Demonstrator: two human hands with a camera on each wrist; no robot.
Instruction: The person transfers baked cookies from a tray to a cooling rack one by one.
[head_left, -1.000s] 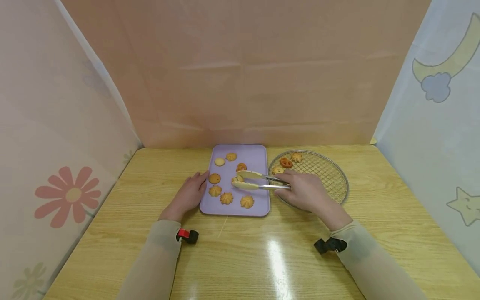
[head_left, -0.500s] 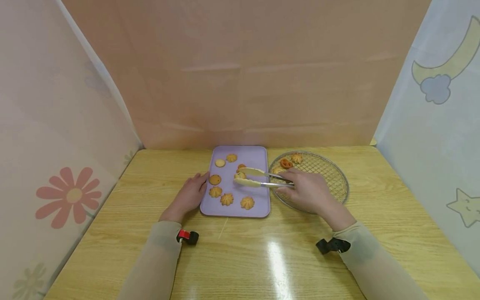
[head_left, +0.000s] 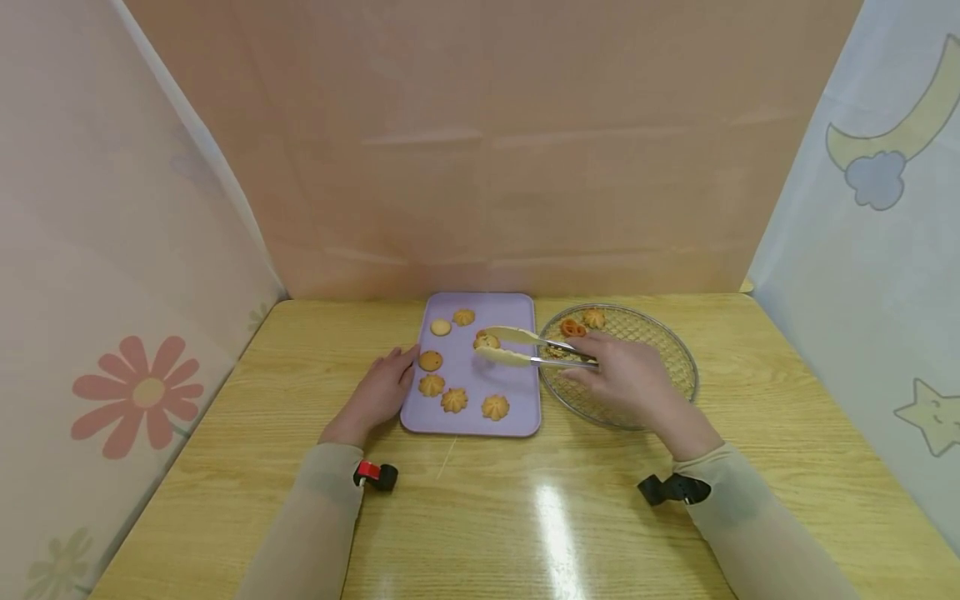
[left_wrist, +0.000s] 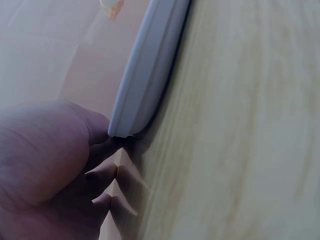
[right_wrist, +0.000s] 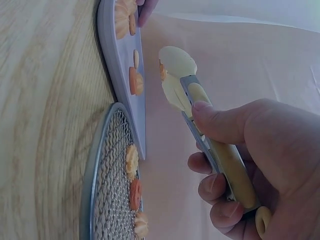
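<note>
My right hand (head_left: 628, 379) grips a pair of tongs (right_wrist: 227, 172) with cream tips, thumb on one arm and fingers curled round the other. Between the tips is a small round cookie (head_left: 487, 341), raised above the lilac tray (head_left: 480, 423) in the right wrist view. That cookie mostly covers a pretzel on the tray in the head view. My left hand (head_left: 378, 389) rests at the tray's left side, fingers extended and touching its edge. In the left wrist view, a digit meets the tray rim (left_wrist: 131, 95) while other fingertips touch the tabletop.
Several cookies lie on the tray, among them a flower-shaped cookie (head_left: 495, 407) and a speckled round cookie (head_left: 431, 361). Right of it stands a round wire rack (head_left: 678, 354) bearing a pretzel (head_left: 573, 327), a flower-shaped cookie (head_left: 594, 318) and a pale cookie (right_wrist: 131, 161).
The tongs with the cookie have risen and shifted right and away from me, coming over the pretzel on the tray. My left hand stays at the tray edge.
</note>
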